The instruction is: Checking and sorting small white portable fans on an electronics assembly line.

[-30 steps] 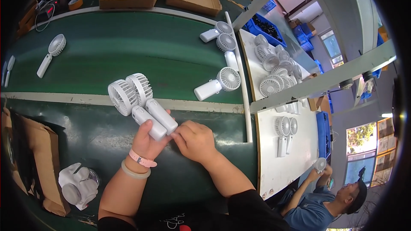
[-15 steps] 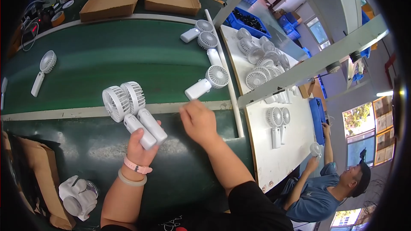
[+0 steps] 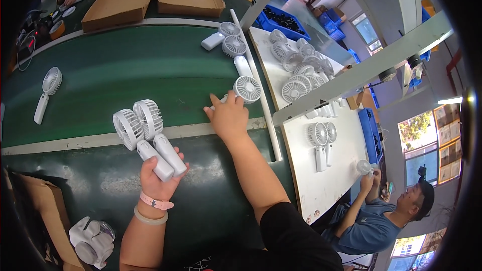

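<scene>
My left hand [image 3: 163,179] is closed around the handles of two white handheld fans, held side by side above the near bench. Their round caged heads, one on the left fan [image 3: 129,129] and one on the right fan [image 3: 148,119], point up and away. My right hand [image 3: 229,116] reaches over the green belt, its fingers over the handle of another white handheld fan [image 3: 247,89]. Its head shows beyond the fingers, while most of the handle is hidden under them. Just behind lie more white fans, among them a rear fan [image 3: 229,29] and a middle fan [image 3: 234,46].
A lone fan [image 3: 51,81] lies on the belt's left. A white rail [image 3: 256,75] bounds its right end; a white table [image 3: 296,145] beyond carries several fans. A co-worker [image 3: 376,223] there handles one. Cardboard trays [image 3: 120,1] stand behind; a carton [image 3: 50,206] is near left.
My right hand has moved forward from the belt's near edge onto the fan's handle, its fingers unfolding from a fist. My left hand keeps both fans, shifted slightly left in view.
</scene>
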Demonstrator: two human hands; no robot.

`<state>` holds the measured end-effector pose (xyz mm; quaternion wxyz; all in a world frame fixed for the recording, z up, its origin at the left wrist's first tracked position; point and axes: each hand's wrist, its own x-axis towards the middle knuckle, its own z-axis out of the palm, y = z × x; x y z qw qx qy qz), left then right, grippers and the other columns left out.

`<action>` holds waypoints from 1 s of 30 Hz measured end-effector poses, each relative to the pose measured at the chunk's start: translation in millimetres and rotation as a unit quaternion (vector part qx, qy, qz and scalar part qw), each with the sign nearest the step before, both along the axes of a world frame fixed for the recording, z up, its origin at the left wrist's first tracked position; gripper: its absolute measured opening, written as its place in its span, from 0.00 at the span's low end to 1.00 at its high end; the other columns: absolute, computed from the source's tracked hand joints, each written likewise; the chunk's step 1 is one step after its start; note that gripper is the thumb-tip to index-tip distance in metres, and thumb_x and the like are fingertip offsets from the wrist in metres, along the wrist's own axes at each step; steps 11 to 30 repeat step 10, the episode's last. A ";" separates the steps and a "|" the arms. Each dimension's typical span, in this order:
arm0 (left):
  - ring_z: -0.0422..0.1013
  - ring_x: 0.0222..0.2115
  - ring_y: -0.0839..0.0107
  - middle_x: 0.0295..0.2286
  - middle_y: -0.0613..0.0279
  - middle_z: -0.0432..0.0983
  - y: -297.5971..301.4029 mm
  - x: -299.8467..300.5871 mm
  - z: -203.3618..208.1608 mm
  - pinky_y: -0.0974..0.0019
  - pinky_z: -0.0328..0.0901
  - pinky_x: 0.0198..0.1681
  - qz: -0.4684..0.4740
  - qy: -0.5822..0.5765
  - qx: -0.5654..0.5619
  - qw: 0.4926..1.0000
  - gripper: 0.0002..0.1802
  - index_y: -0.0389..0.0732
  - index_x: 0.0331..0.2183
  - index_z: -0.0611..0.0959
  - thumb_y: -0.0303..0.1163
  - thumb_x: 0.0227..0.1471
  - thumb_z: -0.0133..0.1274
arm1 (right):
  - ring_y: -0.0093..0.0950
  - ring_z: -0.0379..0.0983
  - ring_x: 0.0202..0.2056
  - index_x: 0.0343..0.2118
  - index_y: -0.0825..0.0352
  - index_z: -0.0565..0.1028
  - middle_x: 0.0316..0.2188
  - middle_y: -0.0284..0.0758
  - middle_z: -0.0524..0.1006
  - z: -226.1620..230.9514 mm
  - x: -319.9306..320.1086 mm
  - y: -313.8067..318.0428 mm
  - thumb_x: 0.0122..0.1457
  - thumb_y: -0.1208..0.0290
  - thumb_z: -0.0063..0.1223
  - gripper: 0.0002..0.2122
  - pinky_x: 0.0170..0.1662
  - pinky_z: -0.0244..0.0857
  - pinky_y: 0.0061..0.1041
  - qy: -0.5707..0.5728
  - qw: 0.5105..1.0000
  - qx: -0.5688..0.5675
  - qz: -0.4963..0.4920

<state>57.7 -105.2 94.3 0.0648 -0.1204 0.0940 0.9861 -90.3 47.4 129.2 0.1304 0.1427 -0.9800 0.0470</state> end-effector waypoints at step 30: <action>0.69 0.39 0.61 0.40 0.57 0.70 0.4 0.1 -5.0 0.53 0.64 0.41 0.010 -0.003 -0.007 1.000 0.28 0.44 0.45 0.68 0.40 0.40 0.52 | 0.43 0.62 0.46 0.23 0.64 0.76 0.35 0.38 0.70 -17.0 -6.6 -6.0 0.48 0.59 0.55 0.12 0.34 0.69 0.36 0.017 0.997 -0.061 0.038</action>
